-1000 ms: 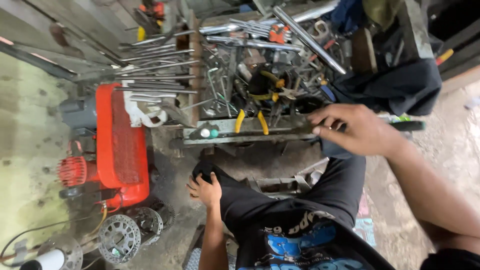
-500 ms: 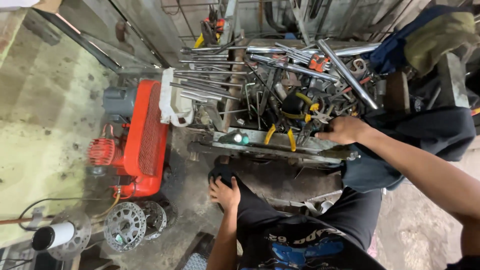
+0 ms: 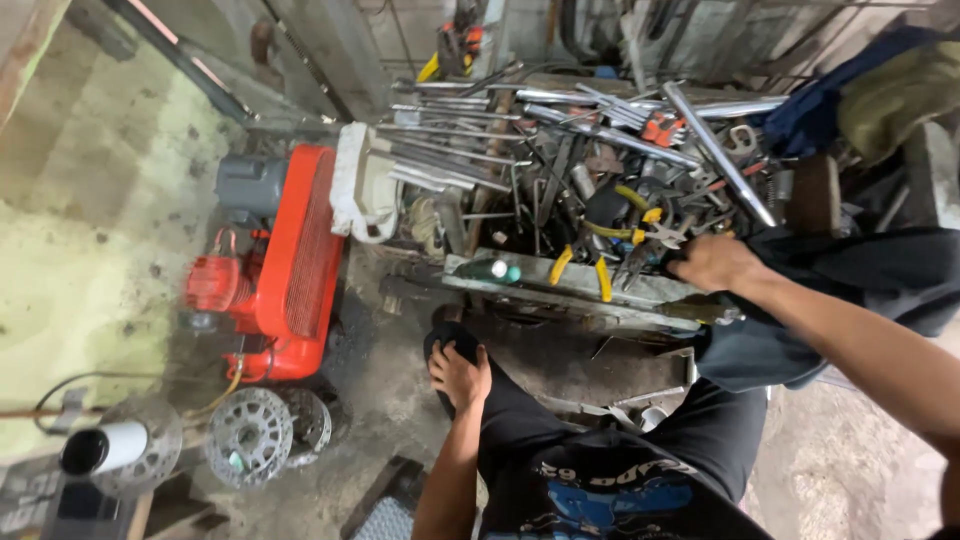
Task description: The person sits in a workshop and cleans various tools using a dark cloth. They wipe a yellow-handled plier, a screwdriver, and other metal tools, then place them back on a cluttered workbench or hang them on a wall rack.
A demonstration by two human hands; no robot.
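Your right hand [image 3: 712, 262] has slid deeper into the tool pile [image 3: 600, 170] beside yellow-handled pliers [image 3: 590, 262], fingers hidden so grip unclear, while your left hand [image 3: 458, 375] rests open on your knee near the orange compressor [image 3: 290, 260].

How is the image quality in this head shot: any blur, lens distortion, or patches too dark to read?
Head view: sharp, with no motion blur on the right hand or left hand; wide-angle bending toward the edges; soft, even daylight; the cluttered metal tool pile is readable, but the black cloth loses detail in shadow.

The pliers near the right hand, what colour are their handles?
Yellow handles on the pliers, best seen in the head view.
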